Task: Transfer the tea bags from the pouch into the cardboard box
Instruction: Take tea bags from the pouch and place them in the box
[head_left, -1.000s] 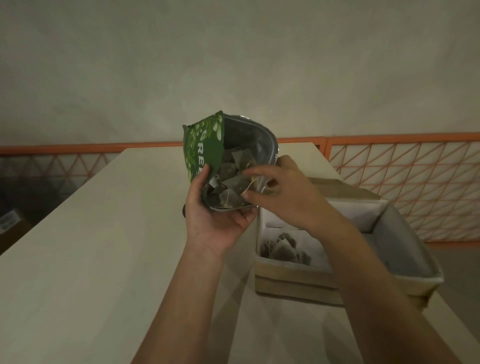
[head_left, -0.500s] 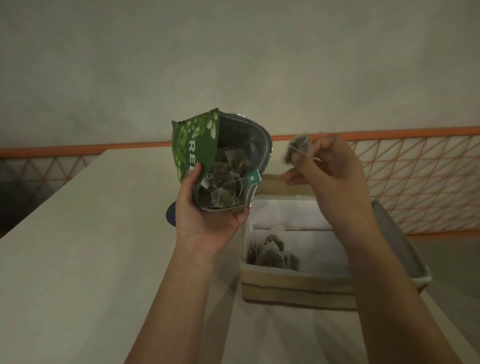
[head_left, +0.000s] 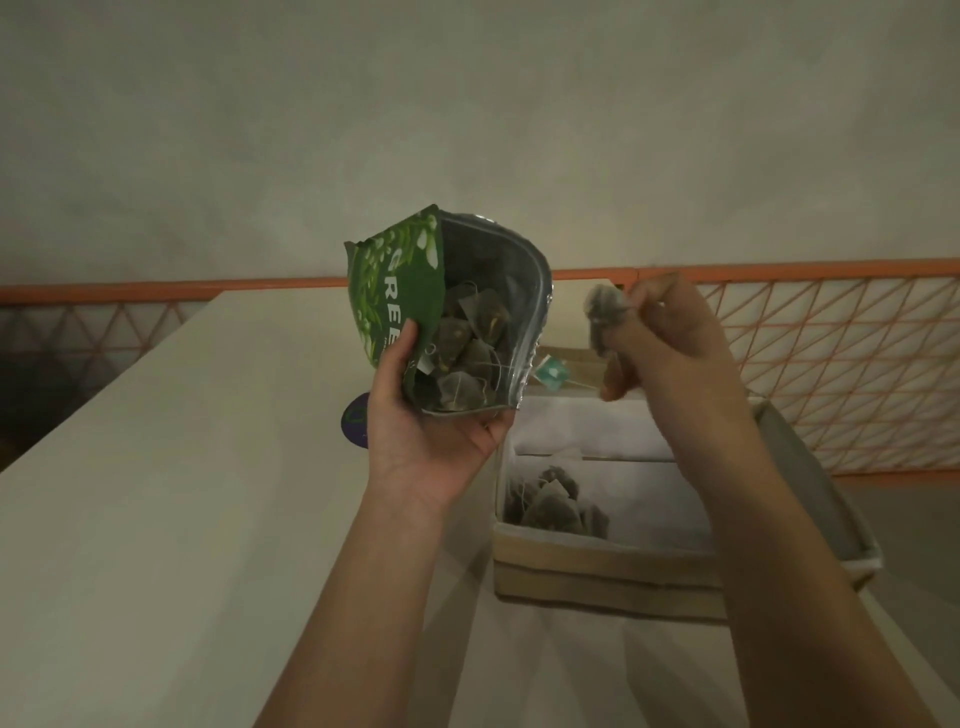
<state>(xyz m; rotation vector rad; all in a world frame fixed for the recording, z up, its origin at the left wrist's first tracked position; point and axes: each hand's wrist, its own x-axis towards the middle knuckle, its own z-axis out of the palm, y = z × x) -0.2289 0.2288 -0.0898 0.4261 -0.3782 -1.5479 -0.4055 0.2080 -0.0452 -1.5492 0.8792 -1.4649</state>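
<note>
Pinching one tea bag in our right hand, we lower it over the cardboard box while our left hand grips the pouch upright.

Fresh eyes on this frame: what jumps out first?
The green pouch, gripped open in the left hand at centre, with tea bags visible inside. Right of it, the right hand pinches one tea bag in the air above the cardboard box, which sits on the table and holds a small pile already.
</note>
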